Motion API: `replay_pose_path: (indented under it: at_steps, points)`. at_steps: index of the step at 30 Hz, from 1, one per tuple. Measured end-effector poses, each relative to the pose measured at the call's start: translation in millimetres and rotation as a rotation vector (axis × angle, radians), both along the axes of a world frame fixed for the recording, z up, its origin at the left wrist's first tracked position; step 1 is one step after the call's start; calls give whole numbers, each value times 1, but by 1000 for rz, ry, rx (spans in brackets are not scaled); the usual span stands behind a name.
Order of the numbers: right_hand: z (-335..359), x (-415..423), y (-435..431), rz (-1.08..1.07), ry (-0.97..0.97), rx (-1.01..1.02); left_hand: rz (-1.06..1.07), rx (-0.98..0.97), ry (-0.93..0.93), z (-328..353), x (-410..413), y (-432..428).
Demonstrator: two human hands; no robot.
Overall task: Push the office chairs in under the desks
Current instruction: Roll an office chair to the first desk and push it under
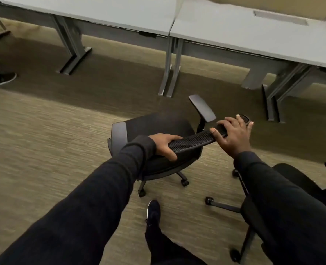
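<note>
both hands grip chair (154, 129) backrest (194, 141) top: left hand (165, 145) fingers wrapped on left end, right hand (232, 133) on right end. chair on carpet, short of bench (253, 35). risk: armrest (202, 108) hitting bench leg (169, 73); second chair (292, 180) crowding right.

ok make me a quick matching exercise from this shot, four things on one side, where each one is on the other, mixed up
Things:
1. left hand
2. right hand
3. second chair
4. desks

Places:
a. along the top of the view
b. lower right, behind the right sleeve
c. on the left end of the chair back
d. on the right end of the chair back

Pairs: 1-c, 2-d, 3-b, 4-a
</note>
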State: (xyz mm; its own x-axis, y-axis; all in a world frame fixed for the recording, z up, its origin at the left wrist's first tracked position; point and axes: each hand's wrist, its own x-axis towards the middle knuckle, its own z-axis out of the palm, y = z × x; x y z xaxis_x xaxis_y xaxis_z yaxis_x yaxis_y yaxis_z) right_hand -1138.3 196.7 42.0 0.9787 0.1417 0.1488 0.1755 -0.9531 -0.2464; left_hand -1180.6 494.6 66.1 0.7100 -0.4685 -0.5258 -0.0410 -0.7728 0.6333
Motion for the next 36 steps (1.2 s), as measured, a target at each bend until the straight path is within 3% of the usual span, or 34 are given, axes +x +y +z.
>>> replay_pose_path:
  at_steps: [8,22,24,31,36]
  points:
    - [3,121,98,-43,17,3,99,175,36,4,139,105]
    - [4,286,278,81,43,-159,59,417,-242,11,329,318]
    - [8,280,286,100,50,-180,79,424,-325,5,333,326]
    - [13,334,431,-6,77,-219,32,501,-544,-7,433,456]
    - [15,371,511,-48,83,-209,-44,518,-567,-5,493,524]
